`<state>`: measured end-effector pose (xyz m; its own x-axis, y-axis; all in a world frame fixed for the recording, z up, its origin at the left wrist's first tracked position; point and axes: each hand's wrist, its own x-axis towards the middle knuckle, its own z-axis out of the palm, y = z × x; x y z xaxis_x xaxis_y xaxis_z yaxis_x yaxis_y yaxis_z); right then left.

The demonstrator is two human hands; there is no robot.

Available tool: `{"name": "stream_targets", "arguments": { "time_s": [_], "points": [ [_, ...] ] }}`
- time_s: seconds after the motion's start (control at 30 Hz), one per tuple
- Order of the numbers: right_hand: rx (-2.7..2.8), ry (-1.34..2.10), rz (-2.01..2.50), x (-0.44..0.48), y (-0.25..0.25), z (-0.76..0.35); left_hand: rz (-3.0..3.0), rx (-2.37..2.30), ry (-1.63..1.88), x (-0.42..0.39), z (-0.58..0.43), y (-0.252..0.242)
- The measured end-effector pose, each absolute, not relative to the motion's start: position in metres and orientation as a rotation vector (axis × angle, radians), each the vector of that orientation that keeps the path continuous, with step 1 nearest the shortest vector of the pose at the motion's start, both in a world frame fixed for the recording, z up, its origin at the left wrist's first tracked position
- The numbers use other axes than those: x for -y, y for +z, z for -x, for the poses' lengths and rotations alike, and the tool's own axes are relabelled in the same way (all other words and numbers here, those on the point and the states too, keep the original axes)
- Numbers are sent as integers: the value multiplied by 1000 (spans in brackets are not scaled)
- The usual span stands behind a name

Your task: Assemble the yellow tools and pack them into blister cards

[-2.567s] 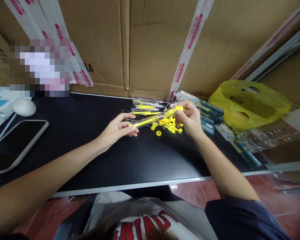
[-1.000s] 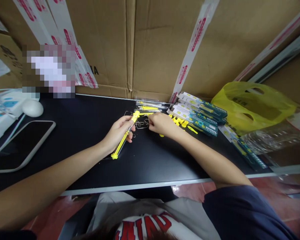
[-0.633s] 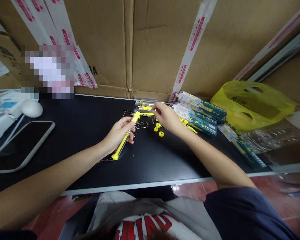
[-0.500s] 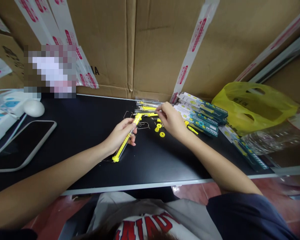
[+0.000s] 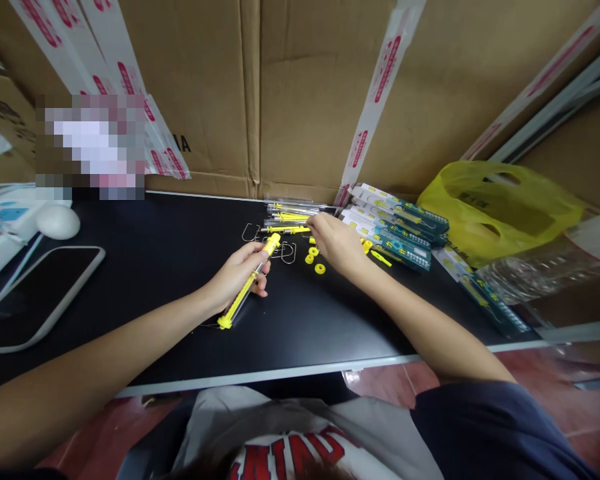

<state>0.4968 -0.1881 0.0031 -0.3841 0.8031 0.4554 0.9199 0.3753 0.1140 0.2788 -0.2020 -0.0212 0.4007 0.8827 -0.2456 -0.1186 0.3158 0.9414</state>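
Observation:
My left hand is wrapped round a yellow and clear tubular spring scale, held at a slant over the black table. Its yellow upper end points away from me, and a thin wire shows by its lower end. My right hand is over the loose parts with thumb and fingers pinched together; what they hold, if anything, I cannot make out. Just below it lie small yellow rings. Bent wire hooks lie between the hands. Behind are several clear tubes with yellow strips, partly covered by my right hand.
Printed spring scale boxes are stacked to the right, by a yellow plastic bag and a clear plastic bottle. A phone and a white power strip are at left. Large cartons stand along the back edge.
The view has shifted slightly. My right hand has come a little nearer to me over the parts. The spring scale in my left hand has tilted or turned slightly.

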Motion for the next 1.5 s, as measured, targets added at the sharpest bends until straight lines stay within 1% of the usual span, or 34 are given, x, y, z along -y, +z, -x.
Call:
{"name": "stream_targets", "arguments": {
  "time_s": [0.1,0.17,0.4,0.73,1.0,1.17,1.37,1.5],
  "points": [
    [2276,-186,1293,198,2,-490,-1051,-905,781,202,-279,-21],
    [2300,-116,1216,204,-2,-483,-1066,-881,764,203,-279,-21],
    [2410,-391,1170,211,-10,-477,-1076,-836,706,206,-279,-22],
    [2439,-517,1171,219,-7,-471,-1108,-774,649,206,-278,-26],
    [2394,-436,1277,223,-4,-466,-1166,-788,625,208,-280,-25],
    [2394,-338,1269,223,-1,-465,-1178,-783,620,208,-280,-25],
    [2464,-358,1256,227,1,-461,-1288,-813,633,210,-281,-30],
    [2429,-232,1257,228,1,-459,-1330,-852,627,211,-283,-30]
  ]
}}
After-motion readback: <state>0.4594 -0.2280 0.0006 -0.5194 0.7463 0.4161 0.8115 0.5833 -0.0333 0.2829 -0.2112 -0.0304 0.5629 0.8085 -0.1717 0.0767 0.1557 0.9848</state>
